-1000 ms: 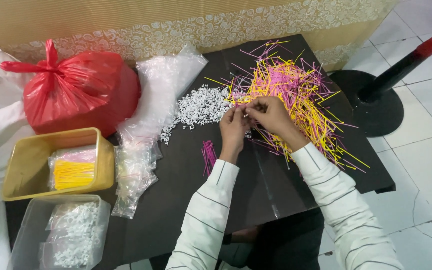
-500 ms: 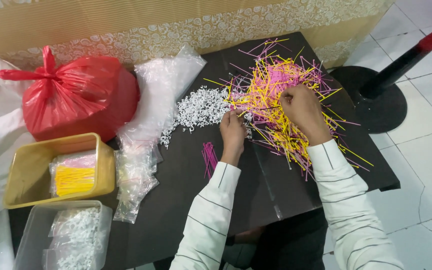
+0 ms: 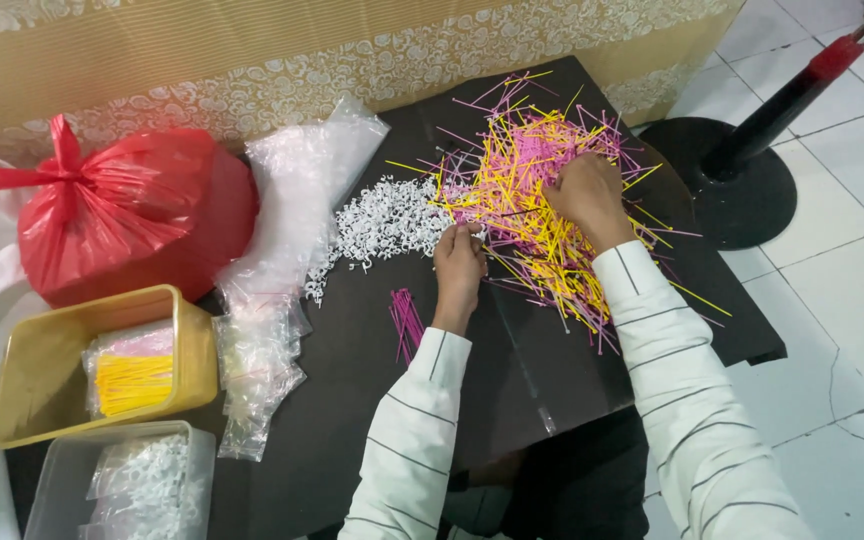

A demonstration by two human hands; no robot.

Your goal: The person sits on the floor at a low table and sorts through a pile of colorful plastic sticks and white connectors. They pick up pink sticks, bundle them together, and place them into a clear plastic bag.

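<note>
Hands: right hand (image 3: pixel 584 192) grip buried in sticks (image 3: pixel 542 180), left hand (image 3: pixel 459 262) pinching white piece (image 3: pixel 473 233)

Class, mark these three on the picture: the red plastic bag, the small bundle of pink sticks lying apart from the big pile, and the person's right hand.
red plastic bag (image 3: pixel 137 215), head view, on its bulging front.
bundle of pink sticks (image 3: pixel 406 320), head view, mid-length.
right hand (image 3: pixel 584 190), head view, on the back of the hand.
</note>
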